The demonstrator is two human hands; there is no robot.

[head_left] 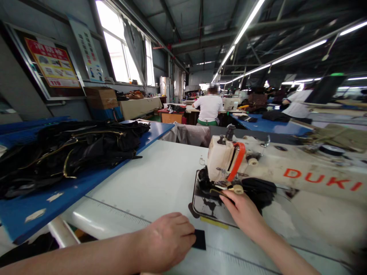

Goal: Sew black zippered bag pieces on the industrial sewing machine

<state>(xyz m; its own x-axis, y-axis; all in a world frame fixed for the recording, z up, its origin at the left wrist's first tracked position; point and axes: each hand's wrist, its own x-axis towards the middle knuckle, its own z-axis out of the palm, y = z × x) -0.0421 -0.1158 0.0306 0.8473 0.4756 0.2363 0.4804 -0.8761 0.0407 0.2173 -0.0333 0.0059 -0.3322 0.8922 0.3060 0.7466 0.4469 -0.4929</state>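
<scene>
A white sewing machine (226, 156) with an orange guard and the letters DUKI stands at the right of a pale table. Near its needle, my right hand (239, 206) is closed at the fingertips on black fabric (258, 189) that has a gold zipper edge; the fabric runs under the machine's arm. My left hand (169, 240) rests low on the table with curled fingers, closed on a small black fabric piece (200, 240) that sticks out to its right. The metal bed plate (210, 206) lies between the hands and the needle.
On the blue table (97, 179) at left lies a heap of black fabric pieces (86, 149) with gold zippers. Printed ruler marks (120, 210) cross the pale table's front. A person in a white top (210, 109) sits ahead, beyond a plastic-covered bin (192, 133).
</scene>
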